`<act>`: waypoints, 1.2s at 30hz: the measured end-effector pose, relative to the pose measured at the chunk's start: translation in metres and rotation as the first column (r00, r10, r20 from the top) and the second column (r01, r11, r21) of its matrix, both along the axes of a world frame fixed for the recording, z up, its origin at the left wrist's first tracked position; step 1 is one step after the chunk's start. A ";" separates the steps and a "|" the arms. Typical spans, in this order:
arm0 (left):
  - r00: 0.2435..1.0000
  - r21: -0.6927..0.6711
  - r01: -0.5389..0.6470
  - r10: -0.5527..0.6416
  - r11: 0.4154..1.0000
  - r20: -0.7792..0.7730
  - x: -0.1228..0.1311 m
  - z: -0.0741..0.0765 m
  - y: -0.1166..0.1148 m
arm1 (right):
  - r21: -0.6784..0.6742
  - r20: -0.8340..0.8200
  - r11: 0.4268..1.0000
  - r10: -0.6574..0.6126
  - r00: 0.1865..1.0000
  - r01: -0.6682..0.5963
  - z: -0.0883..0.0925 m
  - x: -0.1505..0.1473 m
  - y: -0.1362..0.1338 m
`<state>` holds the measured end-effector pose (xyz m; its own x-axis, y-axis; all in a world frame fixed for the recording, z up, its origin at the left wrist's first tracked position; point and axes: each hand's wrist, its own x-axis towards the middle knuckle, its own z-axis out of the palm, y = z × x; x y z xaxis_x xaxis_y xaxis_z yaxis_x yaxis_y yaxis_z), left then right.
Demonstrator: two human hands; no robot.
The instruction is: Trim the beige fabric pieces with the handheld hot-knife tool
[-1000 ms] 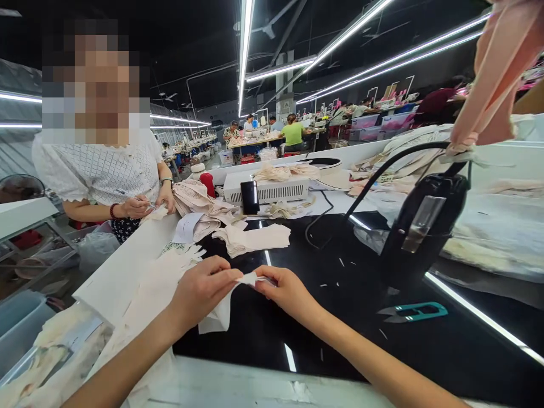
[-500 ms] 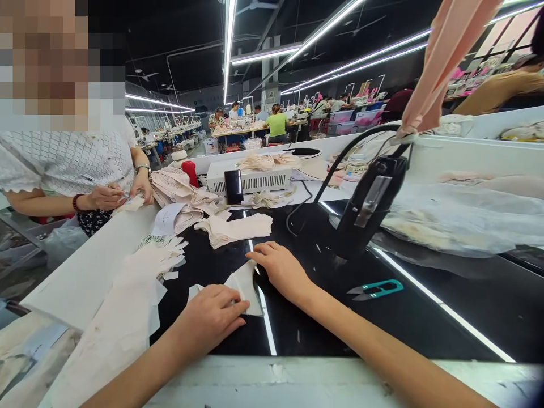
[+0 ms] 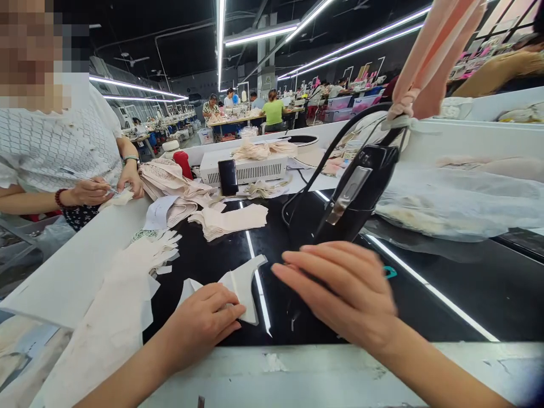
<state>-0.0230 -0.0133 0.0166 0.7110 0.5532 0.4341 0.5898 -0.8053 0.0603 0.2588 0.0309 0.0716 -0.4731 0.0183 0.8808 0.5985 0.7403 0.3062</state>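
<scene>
My left hand (image 3: 203,321) lies flat, fingers pressed on a small white fabric piece (image 3: 243,281) spread on the glossy black worktop (image 3: 442,323). My right hand (image 3: 340,289) hovers above the worktop with its fingers stretched out and empty, just in front of the hanging black iron (image 3: 355,195). It covers most of the teal thread snips (image 3: 390,272); only a tip shows. A row of cut cream pieces (image 3: 127,283) lies to the left of my left hand.
A person in a white top (image 3: 63,153) works on fabric at the left of the table. A stack of cream pieces (image 3: 232,220), a white box (image 3: 244,167) with a phone (image 3: 228,177), a red bottle (image 3: 185,164) and clear bags of fabric (image 3: 450,204) crowd the back.
Both hands first held the fabric piece up, then laid it on the worktop. My right hand has since let go and moved right toward the iron, over the snips.
</scene>
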 end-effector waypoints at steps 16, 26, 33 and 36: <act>0.992 0.025 0.114 -0.116 0.993 0.045 0.027 0.000 0.007 | -0.488 -0.802 0.649 -0.070 0.593 -0.584 0.028 0.018 0.045; 0.960 -0.297 0.019 0.066 0.955 0.273 0.026 -0.005 0.004 | -0.461 -0.852 0.353 0.079 0.517 -0.814 0.019 -0.034 0.006; 0.947 -0.357 0.010 0.106 0.934 0.304 0.029 -0.005 0.004 | -0.307 -0.928 0.282 0.122 0.352 -0.909 0.002 -0.074 -0.018; 0.943 -0.384 0.018 0.112 0.923 0.313 0.030 -0.004 0.003 | -0.294 -0.933 0.311 0.112 0.342 -0.904 -0.001 -0.079 -0.018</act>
<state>0.0073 -0.0098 0.0122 0.5360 0.7501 0.3872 0.5218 -0.6550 0.5465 0.1801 0.0129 0.0709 0.0485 0.7839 0.6190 -0.3858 0.5864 -0.7123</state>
